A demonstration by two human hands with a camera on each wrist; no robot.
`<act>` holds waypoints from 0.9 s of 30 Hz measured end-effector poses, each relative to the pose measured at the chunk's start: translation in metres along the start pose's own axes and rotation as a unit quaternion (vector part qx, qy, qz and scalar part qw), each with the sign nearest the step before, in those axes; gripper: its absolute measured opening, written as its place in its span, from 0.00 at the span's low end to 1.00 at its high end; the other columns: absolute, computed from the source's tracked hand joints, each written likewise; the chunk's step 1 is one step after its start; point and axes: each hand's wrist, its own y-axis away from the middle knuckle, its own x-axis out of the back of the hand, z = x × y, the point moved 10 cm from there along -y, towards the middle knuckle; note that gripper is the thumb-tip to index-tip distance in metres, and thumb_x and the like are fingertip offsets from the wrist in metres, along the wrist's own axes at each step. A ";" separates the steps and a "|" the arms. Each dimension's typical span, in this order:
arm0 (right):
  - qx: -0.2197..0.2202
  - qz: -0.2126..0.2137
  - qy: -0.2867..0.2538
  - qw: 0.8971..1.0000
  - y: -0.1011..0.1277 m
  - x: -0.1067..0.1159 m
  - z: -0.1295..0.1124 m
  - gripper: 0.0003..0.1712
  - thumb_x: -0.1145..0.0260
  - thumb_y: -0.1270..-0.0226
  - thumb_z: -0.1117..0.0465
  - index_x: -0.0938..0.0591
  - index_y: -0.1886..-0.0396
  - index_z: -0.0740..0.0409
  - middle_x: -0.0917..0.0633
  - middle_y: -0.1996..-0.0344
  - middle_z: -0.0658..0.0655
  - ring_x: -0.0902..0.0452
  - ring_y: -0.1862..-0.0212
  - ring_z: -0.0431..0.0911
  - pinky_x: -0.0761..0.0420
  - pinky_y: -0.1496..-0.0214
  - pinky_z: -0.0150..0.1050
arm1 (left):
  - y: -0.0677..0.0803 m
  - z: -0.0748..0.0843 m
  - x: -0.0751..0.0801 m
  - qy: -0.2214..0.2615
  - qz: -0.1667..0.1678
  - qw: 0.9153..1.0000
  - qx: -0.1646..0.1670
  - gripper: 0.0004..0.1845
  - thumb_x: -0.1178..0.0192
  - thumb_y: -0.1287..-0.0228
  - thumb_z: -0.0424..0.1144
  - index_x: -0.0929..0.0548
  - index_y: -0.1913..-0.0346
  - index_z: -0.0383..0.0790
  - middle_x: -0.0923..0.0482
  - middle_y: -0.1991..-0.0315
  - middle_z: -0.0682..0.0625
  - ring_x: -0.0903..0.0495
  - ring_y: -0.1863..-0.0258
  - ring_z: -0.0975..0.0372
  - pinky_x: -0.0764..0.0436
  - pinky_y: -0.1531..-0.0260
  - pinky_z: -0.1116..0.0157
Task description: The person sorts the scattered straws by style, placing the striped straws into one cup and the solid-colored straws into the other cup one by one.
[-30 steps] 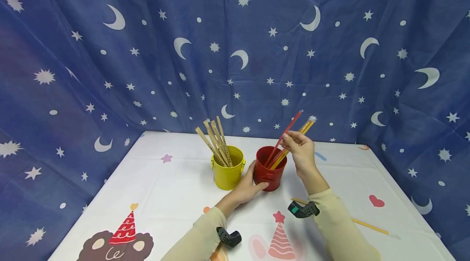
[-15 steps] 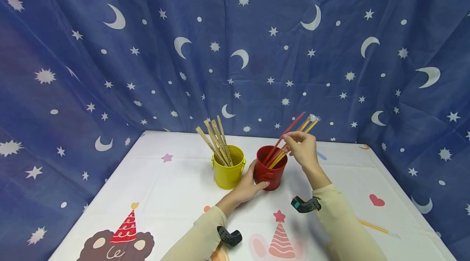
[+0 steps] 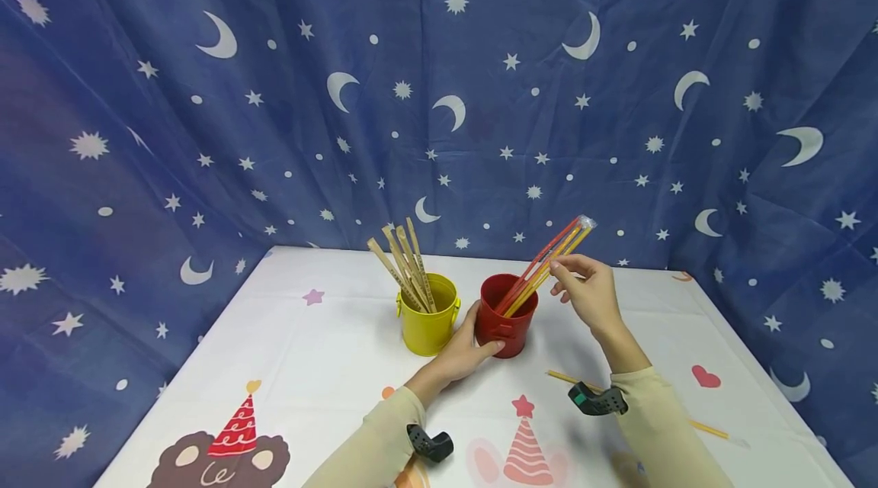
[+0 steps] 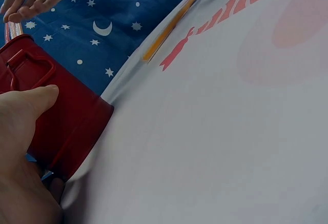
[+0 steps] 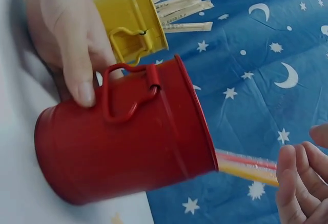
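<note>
A red metal cup (image 3: 506,324) stands on the table, and my left hand (image 3: 466,351) grips its side with the thumb across the front (image 5: 77,75). Several red and yellow straws (image 3: 549,259) lean out of it to the right. My right hand (image 3: 586,290) hovers just right of the straws with relaxed fingers and holds nothing; in the right wrist view its fingertips (image 5: 302,183) are apart from the straws (image 5: 246,165). In the left wrist view my thumb (image 4: 25,108) lies on the red cup (image 4: 61,116).
A yellow cup (image 3: 427,316) with several wooden sticks (image 3: 405,263) stands touching the red one on its left. One yellow straw (image 3: 706,427) lies on the white printed tablecloth (image 3: 309,366) under my right forearm. A blue star curtain (image 3: 439,91) closes off the back.
My right hand has let go of the straws and drawn back to the right and slightly down. The straws now lean together in the red cup. The left hand has not moved.
</note>
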 end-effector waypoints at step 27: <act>-0.082 -0.315 0.141 0.935 0.069 0.034 0.100 0.19 0.35 0.27 0.57 0.16 0.48 0.69 0.15 0.49 0.69 0.15 0.58 0.47 0.16 0.58 0.32 | -0.001 0.000 -0.001 0.004 -0.002 1.000 -0.016 0.48 0.37 0.32 0.44 0.55 0.18 0.46 0.48 0.18 0.47 0.48 0.18 0.51 0.48 0.19 0.43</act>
